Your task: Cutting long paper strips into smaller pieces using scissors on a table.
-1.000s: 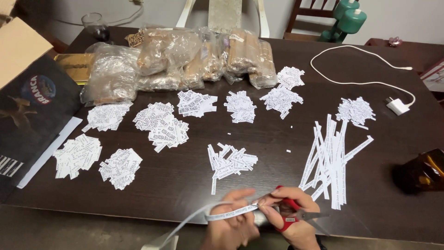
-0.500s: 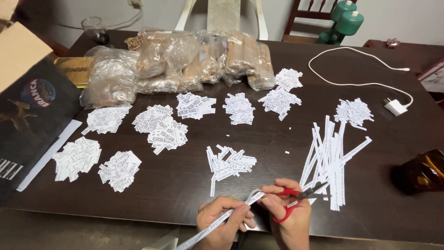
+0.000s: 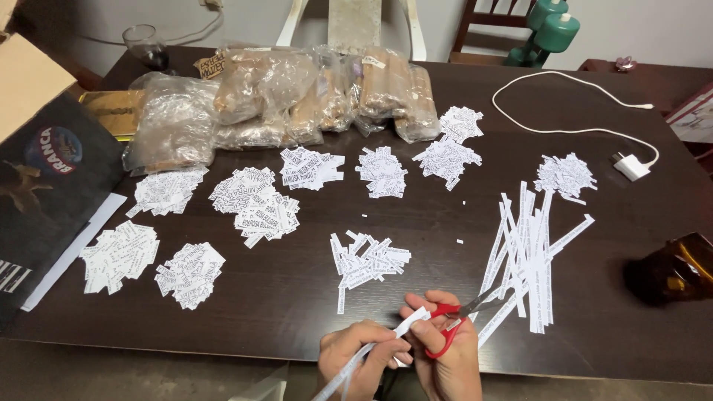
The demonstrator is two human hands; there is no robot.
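At the near edge of a dark wooden surface [image 3: 297, 312], the left hand [image 3: 360, 360] is pinching a long printed paper strip [image 3: 386, 338], now angled lower toward the person than a moment ago. The right hand [image 3: 449, 356] is gripping red-handled scissors [image 3: 453, 315], blades parted at the strip's far end, so another label is seemingly being cut. A pile of cut labels [image 3: 368, 260] is lying just beyond; uncut strips [image 3: 527, 256] are lying to the right.

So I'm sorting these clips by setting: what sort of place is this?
Probably a room in a home, at a dining table. The dark wooden table has chairs behind it, a wine glass at the far corner and a white charger with cable, while the hands snip a paper strip with red-handled scissors.
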